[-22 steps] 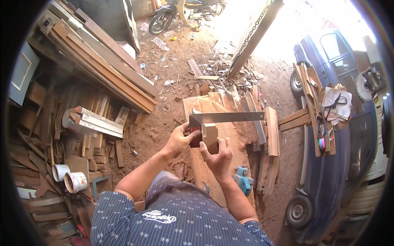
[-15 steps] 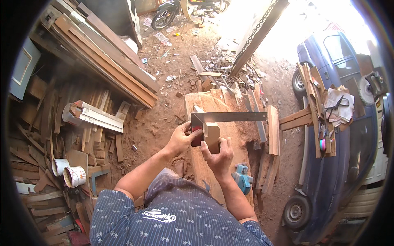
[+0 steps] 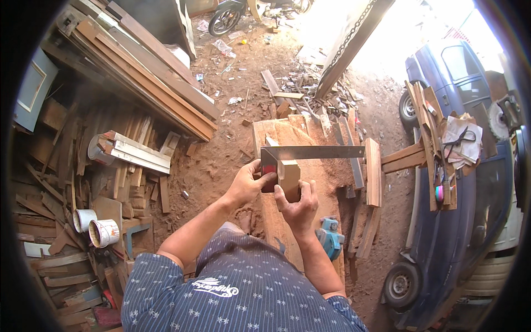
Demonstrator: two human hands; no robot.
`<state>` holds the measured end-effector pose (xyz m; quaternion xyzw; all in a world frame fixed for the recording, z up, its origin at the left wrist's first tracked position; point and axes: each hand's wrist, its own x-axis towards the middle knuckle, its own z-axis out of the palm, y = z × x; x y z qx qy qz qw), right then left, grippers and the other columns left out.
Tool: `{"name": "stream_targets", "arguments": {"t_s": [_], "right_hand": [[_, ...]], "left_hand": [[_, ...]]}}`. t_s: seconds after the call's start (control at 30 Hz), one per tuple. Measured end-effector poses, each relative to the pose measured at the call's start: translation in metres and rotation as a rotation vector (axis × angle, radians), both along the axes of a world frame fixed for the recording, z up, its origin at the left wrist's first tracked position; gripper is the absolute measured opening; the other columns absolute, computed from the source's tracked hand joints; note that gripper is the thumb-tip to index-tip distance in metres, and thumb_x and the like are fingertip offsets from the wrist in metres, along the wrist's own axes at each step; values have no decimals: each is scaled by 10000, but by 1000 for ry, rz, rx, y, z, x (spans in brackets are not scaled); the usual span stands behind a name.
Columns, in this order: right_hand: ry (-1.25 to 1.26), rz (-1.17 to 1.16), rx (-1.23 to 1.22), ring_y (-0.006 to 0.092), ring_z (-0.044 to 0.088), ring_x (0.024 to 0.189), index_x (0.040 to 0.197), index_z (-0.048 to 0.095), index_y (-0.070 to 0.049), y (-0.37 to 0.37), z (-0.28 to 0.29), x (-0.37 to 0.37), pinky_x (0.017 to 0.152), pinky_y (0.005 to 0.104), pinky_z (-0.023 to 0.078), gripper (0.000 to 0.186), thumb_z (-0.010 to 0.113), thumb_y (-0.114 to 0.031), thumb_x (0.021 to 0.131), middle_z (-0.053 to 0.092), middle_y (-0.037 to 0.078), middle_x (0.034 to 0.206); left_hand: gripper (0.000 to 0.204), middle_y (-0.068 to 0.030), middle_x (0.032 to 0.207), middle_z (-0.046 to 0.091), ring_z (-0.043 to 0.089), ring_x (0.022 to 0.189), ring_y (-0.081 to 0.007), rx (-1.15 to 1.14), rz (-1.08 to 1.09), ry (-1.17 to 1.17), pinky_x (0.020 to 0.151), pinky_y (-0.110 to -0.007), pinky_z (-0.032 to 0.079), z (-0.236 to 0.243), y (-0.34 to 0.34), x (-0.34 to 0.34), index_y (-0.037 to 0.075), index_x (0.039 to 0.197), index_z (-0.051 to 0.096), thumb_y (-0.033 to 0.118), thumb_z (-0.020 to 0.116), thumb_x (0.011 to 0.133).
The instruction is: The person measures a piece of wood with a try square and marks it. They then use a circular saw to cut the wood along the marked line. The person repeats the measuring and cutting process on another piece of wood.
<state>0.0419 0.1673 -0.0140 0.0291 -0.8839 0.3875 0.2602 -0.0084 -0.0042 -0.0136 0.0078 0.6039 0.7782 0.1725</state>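
Observation:
My left hand [image 3: 248, 181] is closed on the dark, red-marked stock of a try square [image 3: 315, 152], whose long metal blade stretches to the right. In my right hand [image 3: 300, 207] is a short wooden block [image 3: 289, 176] with an angled corner, gripped between thumb and fingers. The block is held up against the square's inner corner; whether its faces touch all along, I cannot tell. Below both hands lies a thick, sawdust-covered wooden slab [image 3: 271, 220]. A teal power tool [image 3: 330, 238] rests on the slab's right side, near my right forearm.
Stacked long boards [image 3: 149, 72] lie at the far left, above scrap wood and two white buckets [image 3: 103, 233]. A wooden post with a chain [image 3: 354, 47] rises ahead. On the right are a wooden stand holding papers and scissors [image 3: 463, 138], a circular saw [image 3: 500, 119] and a blue vehicle [image 3: 442, 238].
The whole view has shifted slightly. My hands keep the same hold on the square and the block, with only a small change in their position.

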Motion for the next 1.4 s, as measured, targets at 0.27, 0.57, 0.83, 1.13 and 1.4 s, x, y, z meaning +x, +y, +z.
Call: {"name": "stream_targets", "arguments": {"t_s": [0.27,0.57,0.83,1.13,1.4], "right_hand": [[15,11,-4,298,621,677,961,639,14,0,0,0,570,415,519,433,853,-316,779,582,136,860],[-43,-11,-23,296,599,688,943,635,43,-1,-1,-1,579,413,492,443,859,-299,771,570,147,854],[-28,21,21,277,586,670,938,632,47,-2,-1,0,560,406,488,458,866,-306,766,556,146,840],[-17,41,13,254,584,667,946,639,25,2,-1,4,550,385,491,424,870,-279,762,556,126,847],[-56,28,-43,277,543,680,883,582,35,-2,1,-2,570,409,469,477,866,-325,750,526,145,823]], "left_hand": [[315,-64,1133,712,678,999,-119,-25,1,11,894,-309,582,-8,0,3,-5,1254,624,89,717,969],[337,-73,1165,724,667,1017,-126,4,75,14,922,-312,559,-73,-15,-57,-2,1239,657,128,759,945],[374,-29,1167,714,672,1011,-111,-75,75,-120,879,-313,576,-186,-24,-100,39,1282,657,153,764,942],[368,-49,1095,730,713,923,-140,-43,12,-128,785,-336,619,-202,-18,-109,46,1254,636,185,771,941],[389,-46,1116,724,705,946,-132,-90,-5,-145,800,-327,611,-192,-18,-111,46,1279,634,201,765,948]]}}
